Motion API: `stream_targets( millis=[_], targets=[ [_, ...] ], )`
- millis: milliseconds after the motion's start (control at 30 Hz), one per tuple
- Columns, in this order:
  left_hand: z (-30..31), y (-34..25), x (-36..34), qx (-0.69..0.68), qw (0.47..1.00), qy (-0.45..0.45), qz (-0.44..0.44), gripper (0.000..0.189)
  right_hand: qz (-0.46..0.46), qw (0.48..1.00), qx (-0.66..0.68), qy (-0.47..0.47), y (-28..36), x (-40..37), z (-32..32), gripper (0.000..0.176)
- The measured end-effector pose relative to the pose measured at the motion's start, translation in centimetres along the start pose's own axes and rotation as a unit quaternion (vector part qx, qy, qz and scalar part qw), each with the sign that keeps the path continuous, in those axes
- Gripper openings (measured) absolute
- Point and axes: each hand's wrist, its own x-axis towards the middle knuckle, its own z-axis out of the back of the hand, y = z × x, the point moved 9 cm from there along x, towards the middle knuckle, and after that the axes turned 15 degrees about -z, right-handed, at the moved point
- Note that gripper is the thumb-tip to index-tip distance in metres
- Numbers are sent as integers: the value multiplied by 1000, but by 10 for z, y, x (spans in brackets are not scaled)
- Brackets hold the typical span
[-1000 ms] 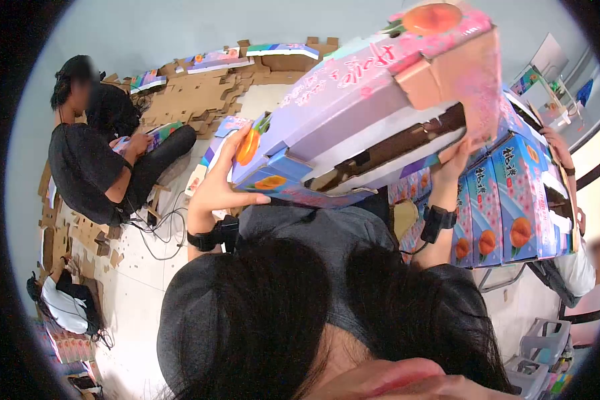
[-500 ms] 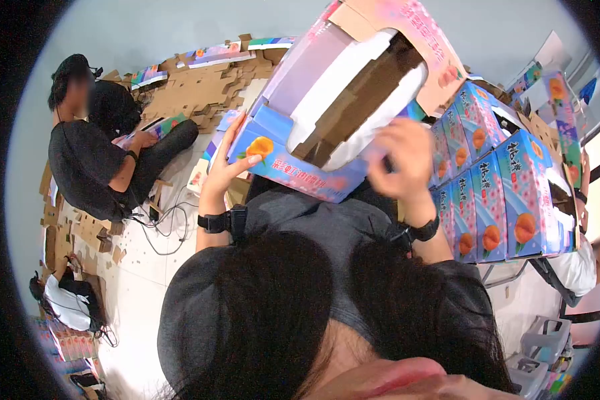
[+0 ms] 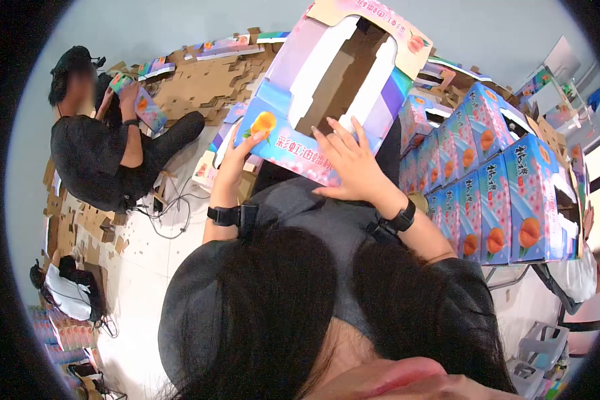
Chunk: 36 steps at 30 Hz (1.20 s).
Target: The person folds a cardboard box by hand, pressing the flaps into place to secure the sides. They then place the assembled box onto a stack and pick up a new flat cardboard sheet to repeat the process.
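Observation:
A printed cardboard fruit box (image 3: 271,101) is tilted in front of me, blue and pink with peach pictures and a large cut-out window. White edging lines the long sides of the window, and brown card shows inside. My left hand (image 3: 235,160) is closed on the box's near left corner, thumb on the printed front panel. My right hand (image 3: 348,160) lies spread over the near right part of that panel, its fingertips at the window's edge. It covers part of the panel's lettering.
Stacked matching boxes (image 3: 493,203) stand on a support at my right. Flattened brown cardboard (image 3: 200,87) covers the floor by the wall. At left a seated person (image 3: 93,147) handles a printed carton (image 3: 149,112). Cables (image 3: 173,217) lie on the floor; grey plastic stools (image 3: 540,347) stand lower right.
My right hand has moved left from beside the box onto its near panel, fingers spread. The box has shifted slightly left and down. The seated person's carton is raised higher.

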Motion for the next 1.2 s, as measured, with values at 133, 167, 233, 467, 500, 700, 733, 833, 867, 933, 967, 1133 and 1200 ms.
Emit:
stream_targets(
  millis=[133, 167, 233, 467, 500, 700, 733, 833, 867, 933, 967, 1133, 1200],
  targets=[
    [7, 10, 2, 11, 1000, -25, -5, 54, 8, 999, 30, -24, -5, 5, 2, 100],
    [5, 11, 2, 22, 999, -34, -22, 50, 10, 999, 39, -32, -4, 6, 4, 99],
    [5, 13, 1, 24, 998, -51, -27, 52, 15, 998, 42, -37, -4, 5, 5, 98],
    [-2, 21, -9, -37, 988, -142, -50, 67, 16, 998, 44, -37, 4, 0, -3, 91],
    [-3, 23, -9, -43, 986, -154, -51, 67, 7, 999, 39, -28, 6, 2, -3, 90],
    [11, 50, -1, -61, 986, -135, -82, 67, 5, 999, 34, -27, 4, 11, -2, 87],
    [12, 51, -1, -52, 986, -133, -83, 66, 8, 998, 51, -34, 3, 11, -2, 86],
    [10, 42, -7, -41, 987, -150, -37, 60, 6, 996, 55, -63, 1, 8, -1, 83],
    [9, 38, -6, -46, 988, -135, -57, 60, 5, 996, 57, -75, 1, 8, 1, 82],
    [8, 27, 0, -56, 988, -103, -98, 63, 7, 996, 41, -80, -8, 10, 8, 83],
    [8, 16, 4, 14, 986, -88, -139, 71, 8, 996, 33, -82, -15, 12, 14, 83],
    [-1, 13, 7, -68, 986, -33, -147, 81, 16, 984, -70, -164, -61, 44, 84, 84],
    [1, 28, 4, -74, 992, -46, -91, 81, 34, 969, -114, -218, -78, 62, 128, 81]
  ],
)
